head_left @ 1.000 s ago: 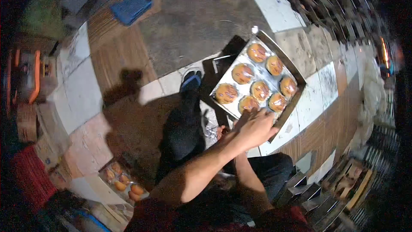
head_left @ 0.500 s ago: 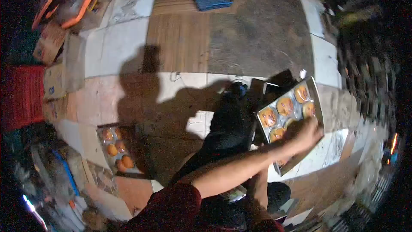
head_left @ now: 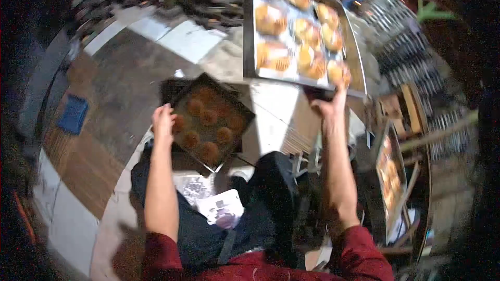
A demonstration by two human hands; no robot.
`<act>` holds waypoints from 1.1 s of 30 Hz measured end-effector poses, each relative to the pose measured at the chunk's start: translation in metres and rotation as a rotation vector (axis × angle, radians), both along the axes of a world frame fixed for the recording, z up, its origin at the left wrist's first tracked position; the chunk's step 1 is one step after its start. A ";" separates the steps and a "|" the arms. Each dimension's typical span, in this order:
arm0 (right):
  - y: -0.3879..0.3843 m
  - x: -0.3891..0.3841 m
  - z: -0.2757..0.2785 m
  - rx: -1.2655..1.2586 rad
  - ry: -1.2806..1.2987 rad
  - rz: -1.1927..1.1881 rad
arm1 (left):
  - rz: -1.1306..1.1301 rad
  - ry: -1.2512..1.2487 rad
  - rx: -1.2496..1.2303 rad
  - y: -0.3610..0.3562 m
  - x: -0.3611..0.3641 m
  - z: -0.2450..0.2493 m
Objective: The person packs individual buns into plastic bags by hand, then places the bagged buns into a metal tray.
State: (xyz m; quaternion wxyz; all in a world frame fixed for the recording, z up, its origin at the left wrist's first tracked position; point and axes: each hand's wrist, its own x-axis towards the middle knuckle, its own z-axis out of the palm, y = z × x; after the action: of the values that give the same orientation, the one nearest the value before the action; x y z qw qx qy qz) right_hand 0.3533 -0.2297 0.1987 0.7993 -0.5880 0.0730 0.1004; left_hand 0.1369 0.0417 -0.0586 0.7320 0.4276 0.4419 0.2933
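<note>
My right hand (head_left: 334, 99) is closed on the near rim of a tray of buns (head_left: 250, 47), held raised and tilted at the upper right. Golden-brown buns (head_left: 307, 31), blurred by motion, lie on its pale lining. My left hand (head_left: 164, 120) grips the left edge of a second, dark tray (head_left: 205, 169). Several round buns (head_left: 209, 117) sit in this one, in shadow. Beneath it shows the corner of another dark tray or box (head_left: 169, 91), mostly hidden.
At the right, another tray of buns (head_left: 389, 174) stands among wooden bars (head_left: 435, 130). A white printed packet (head_left: 223, 209) lies by my legs. On the tiled floor at the left is a folded blue cloth (head_left: 73, 114). Stacked slatted objects (head_left: 411, 52) line the right side.
My view has swung to the right. Before, one arm reached across a bun tray; now my hands are apart, the right holding up a tray and the left at the dark tray's edge.
</note>
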 end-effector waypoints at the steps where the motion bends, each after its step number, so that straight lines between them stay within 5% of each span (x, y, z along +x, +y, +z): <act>1: -0.022 0.015 0.031 0.126 0.006 0.047 | -0.064 0.007 0.006 0.001 0.001 -0.015; 3: -0.103 0.055 0.082 0.110 -0.001 0.144 | -0.126 0.071 0.016 -0.002 -0.003 -0.011; 4: -0.152 0.062 0.087 -0.381 -0.458 0.185 | -0.087 0.009 0.009 -0.001 -0.002 -0.019; 6: -0.204 0.024 0.124 -0.434 -0.543 -0.048 | -0.067 0.028 0.026 -0.001 -0.004 -0.023; 7: -0.209 -0.011 0.155 -0.293 -0.265 -0.126 | -0.073 0.018 0.037 0.002 -0.007 -0.023; 8: -0.218 -0.046 0.164 -0.352 -0.320 -0.219 | -0.098 0.060 0.048 0.003 -0.010 -0.026; 9: -0.250 -0.072 0.155 -0.508 -0.826 0.012 | -0.127 0.107 0.060 0.004 -0.013 -0.028; 11: -0.368 -0.046 0.154 -0.283 -0.045 -0.046 | -0.149 0.122 0.084 0.007 -0.017 -0.037; 12: -0.386 -0.061 0.143 -0.208 -0.044 -0.282 | -0.166 0.146 0.089 0.006 -0.018 -0.040; 13: -0.395 -0.081 0.130 -0.158 -0.202 -0.376 | -0.179 0.139 0.110 0.004 -0.019 -0.041; 16: -0.455 -0.120 0.113 -0.223 -0.103 -0.521 | -0.198 0.121 0.130 -0.001 -0.017 -0.039; 20: -0.534 -0.144 0.080 -0.299 0.046 -0.474 | -0.297 0.237 0.165 -0.001 -0.024 -0.038; 24: -0.583 -0.156 0.053 -0.053 -0.111 -0.308 | -0.273 0.221 0.245 -0.002 -0.033 -0.041; 30: -0.558 -0.169 0.050 0.038 -0.137 -0.505 | -0.313 0.344 0.313 -0.010 -0.031 -0.033; 33: -0.555 -0.173 0.064 -0.455 -0.184 -0.927 | -0.306 0.285 0.281 -0.019 -0.032 -0.029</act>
State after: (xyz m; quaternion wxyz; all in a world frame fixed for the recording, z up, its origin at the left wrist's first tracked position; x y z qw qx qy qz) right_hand 0.1807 -0.7848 0.2629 0.6150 -0.6590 0.2749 -0.3345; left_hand 0.1051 0.0224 -0.0876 0.6314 0.6242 0.4258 0.1742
